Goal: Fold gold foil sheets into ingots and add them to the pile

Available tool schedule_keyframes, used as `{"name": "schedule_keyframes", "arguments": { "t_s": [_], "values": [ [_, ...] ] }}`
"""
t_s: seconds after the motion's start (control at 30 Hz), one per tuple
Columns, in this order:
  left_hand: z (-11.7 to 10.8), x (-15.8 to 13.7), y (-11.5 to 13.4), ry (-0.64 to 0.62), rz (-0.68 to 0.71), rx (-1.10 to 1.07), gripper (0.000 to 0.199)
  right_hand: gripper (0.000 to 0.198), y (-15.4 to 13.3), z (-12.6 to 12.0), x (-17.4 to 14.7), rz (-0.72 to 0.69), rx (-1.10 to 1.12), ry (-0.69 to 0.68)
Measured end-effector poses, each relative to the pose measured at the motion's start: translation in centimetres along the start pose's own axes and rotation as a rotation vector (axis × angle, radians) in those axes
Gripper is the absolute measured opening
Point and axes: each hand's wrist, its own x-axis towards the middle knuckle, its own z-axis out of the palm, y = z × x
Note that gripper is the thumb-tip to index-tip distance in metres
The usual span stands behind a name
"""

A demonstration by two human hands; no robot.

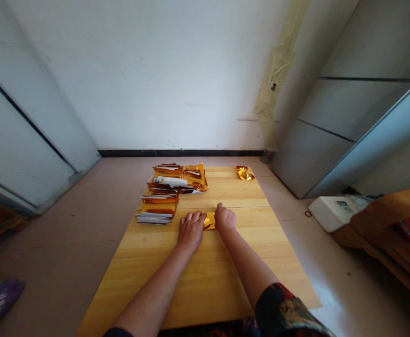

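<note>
A small piece of gold foil paper (209, 221) lies on the wooden table (190, 290) between my two hands. My left hand (191, 229) rests over its left end, fingers bent and close together, pressing it to the tabletop. At the other end, my right hand (225, 218) is closed in a fist on the foil; the fingertips are hidden underneath. Just beyond my left hand are folded gold foil papers with white undersides, in a front stack (158, 208) and a back stack (180, 179). Two twisted gold foil pieces (244, 173) sit at the far right corner.
A white wall (176, 84) stands behind the table, with a grey cabinet (331, 121) to the right. On the right floor are a white box (331, 213) and a wooden seat (383, 224). A purple bag (1, 302) lies at the lower left.
</note>
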Motion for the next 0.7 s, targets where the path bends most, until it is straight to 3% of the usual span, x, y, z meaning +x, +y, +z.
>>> {"name": "schedule_keyframes", "arguments": {
  "t_s": [0.27, 0.5, 0.6, 0.7],
  "values": [
    [0.3, -0.3, -0.2, 0.008, -0.002, -0.024, 0.041, 0.017, 0.1, 0.5, -0.3, 0.016, 0.034, 0.023],
    [0.5, -0.2, -0.2, 0.016, -0.016, -0.046, 0.04, 0.013, 2.1, 1.2, -0.2, -0.007, 0.087, 0.141],
    [0.5, -0.2, -0.1, 0.018, -0.014, -0.051, 0.039, 0.015, 3.6, 1.3, 0.0, -0.006, 0.23, 0.196],
    [0.4, -0.1, -0.1, 0.012, -0.018, -0.055, 0.039, 0.02, 5.2, 1.5, -0.7, -0.029, 0.48, 0.342]
  ]
}}
